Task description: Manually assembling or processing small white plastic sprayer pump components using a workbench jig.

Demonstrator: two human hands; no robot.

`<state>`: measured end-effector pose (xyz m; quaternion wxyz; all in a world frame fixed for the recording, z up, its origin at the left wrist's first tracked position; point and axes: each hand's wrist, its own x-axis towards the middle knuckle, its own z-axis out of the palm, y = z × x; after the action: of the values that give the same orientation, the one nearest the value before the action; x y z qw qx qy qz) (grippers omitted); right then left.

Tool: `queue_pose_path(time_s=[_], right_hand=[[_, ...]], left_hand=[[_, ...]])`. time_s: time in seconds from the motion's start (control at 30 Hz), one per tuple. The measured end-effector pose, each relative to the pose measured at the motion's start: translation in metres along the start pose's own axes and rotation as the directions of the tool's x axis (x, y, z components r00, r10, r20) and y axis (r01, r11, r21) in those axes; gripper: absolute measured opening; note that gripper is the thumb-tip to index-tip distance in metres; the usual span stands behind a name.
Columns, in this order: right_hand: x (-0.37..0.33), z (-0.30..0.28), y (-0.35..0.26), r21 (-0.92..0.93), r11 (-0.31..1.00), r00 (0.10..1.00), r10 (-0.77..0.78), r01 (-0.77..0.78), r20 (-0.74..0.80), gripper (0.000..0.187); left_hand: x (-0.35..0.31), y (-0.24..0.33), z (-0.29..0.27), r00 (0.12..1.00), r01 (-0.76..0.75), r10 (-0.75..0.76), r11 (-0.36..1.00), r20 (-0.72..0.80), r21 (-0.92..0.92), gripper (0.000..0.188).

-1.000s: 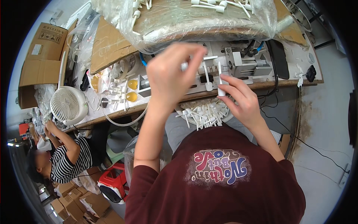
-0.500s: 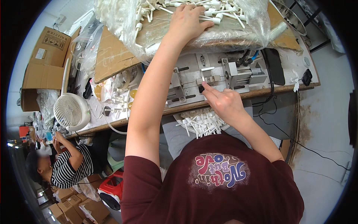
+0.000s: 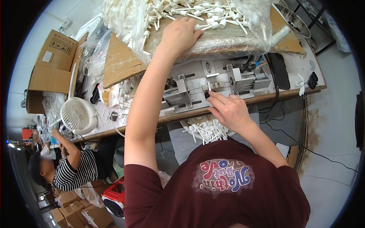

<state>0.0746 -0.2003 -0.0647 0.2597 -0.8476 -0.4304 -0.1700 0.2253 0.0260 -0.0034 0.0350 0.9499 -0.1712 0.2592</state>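
My left hand (image 3: 179, 37) reaches over a plastic-lined carton heaped with white plastic pieces (image 3: 218, 17), each a short cylinder head on a thin stem. Its thumb stands apart from the fingers; the fingertips are partly hidden among the pieces. At a metal clamping fixture (image 3: 184, 91) on the bench, my right hand (image 3: 232, 112) has its index finger stretched out. That fingertip meets the near end of a white stem (image 3: 209, 86) lying in the fixture's middle. The right thumb is apart, below the fingers. Below the bench edge, more white pieces (image 3: 207, 129) lie in a round container at my lap.
A white fan (image 3: 78, 115) and an open cardboard box (image 3: 51, 76) stand at the left. A black phone-like slab (image 3: 278, 70) lies right of the fixture, beside dark cables (image 3: 275, 89). Another person in a striped shirt (image 3: 76, 171) works at far left.
My left hand has drawn back slightly toward me and left over the pieces. The right index finger stays at the stem, while the right thumb now shows apart from the fingers.
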Motion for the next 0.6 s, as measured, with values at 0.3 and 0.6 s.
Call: queue_pose_path(time_s=[0.3,0.6], right_hand=[[0.009,-0.031,0.001,0.537,0.783,0.920,0.392,-0.315,-0.033,0.025],[0.035,-0.036,-0.013,0.247,0.964,0.925,0.005,0.096,-0.381,0.047]], left_hand=[[-0.022,0.028,-0.044,0.984,0.177,-0.180,0.963,0.002,-0.201,0.034],[-0.105,0.123,-0.060,0.801,0.475,-0.287,-0.228,0.525,-0.850,0.038]])
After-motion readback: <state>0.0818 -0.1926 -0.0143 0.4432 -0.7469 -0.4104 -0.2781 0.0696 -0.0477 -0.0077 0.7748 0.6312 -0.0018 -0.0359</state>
